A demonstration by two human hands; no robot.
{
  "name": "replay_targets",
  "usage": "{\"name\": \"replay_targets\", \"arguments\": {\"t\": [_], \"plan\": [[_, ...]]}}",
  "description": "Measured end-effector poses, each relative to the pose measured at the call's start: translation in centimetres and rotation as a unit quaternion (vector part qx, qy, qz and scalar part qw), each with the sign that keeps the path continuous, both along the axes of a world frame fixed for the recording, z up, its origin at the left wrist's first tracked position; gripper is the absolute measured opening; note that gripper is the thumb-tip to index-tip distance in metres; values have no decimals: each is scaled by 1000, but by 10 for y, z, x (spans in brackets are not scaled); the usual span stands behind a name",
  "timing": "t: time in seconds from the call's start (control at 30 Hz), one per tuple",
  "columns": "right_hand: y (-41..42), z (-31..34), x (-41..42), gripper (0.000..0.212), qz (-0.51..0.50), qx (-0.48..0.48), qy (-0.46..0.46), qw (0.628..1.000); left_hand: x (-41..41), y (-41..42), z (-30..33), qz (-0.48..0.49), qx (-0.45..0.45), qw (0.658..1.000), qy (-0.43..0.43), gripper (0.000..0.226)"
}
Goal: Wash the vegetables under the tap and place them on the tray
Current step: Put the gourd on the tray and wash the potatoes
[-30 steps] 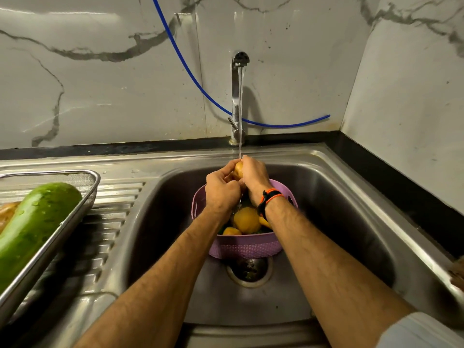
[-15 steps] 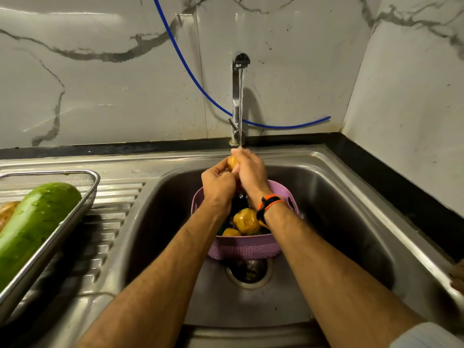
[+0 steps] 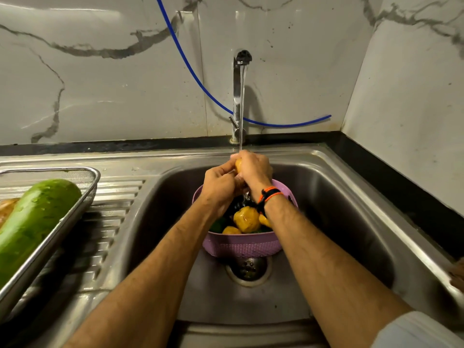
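Note:
Water runs from the steel tap [image 3: 237, 96] onto a small yellow vegetable [image 3: 238, 165], mostly hidden between my hands. My left hand [image 3: 219, 187] and my right hand [image 3: 254, 170] both grip it above a purple basket [image 3: 243, 244] in the sink [image 3: 351, 222]. In the basket lie a yellow pepper [image 3: 246, 219], other yellow pieces and dark and green vegetables. A metal tray [image 3: 82, 199] on the draining board at the left holds a large wet green gourd [image 3: 32, 224].
A blue hose [image 3: 200, 84] hangs along the marble wall behind the tap. The sink drain [image 3: 248, 270] lies just in front of the basket. The ribbed draining board [image 3: 110, 222] lies between tray and basin. A black counter edge [image 3: 401, 187] runs along the right.
Both hands have lifted the yellow vegetable a little, up toward the tap and closer under the stream. The basket and tray have stayed in place.

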State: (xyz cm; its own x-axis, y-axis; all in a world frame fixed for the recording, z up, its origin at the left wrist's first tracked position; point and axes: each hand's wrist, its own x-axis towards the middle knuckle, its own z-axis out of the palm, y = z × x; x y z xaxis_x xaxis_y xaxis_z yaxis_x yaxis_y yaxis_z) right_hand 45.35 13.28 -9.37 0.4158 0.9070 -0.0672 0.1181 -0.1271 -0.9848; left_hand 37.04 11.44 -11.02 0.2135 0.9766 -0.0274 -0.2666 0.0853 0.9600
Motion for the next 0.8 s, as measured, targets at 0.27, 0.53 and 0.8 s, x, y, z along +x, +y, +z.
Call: {"name": "replay_targets", "arguments": {"t": [0.27, 0.53, 0.8], "plan": [[0, -5, -11, 23, 19, 50, -31, 998, 9, -2, 0, 90, -20, 996, -10, 37], [-1, -9, -7, 28, 68, 71, -20, 995, 9, 1, 3, 117, -33, 993, -9, 33], [2, -6, -2, 27, 54, 50, 39, 997, 0, -1, 8, 53, -45, 997, -46, 31]]}}
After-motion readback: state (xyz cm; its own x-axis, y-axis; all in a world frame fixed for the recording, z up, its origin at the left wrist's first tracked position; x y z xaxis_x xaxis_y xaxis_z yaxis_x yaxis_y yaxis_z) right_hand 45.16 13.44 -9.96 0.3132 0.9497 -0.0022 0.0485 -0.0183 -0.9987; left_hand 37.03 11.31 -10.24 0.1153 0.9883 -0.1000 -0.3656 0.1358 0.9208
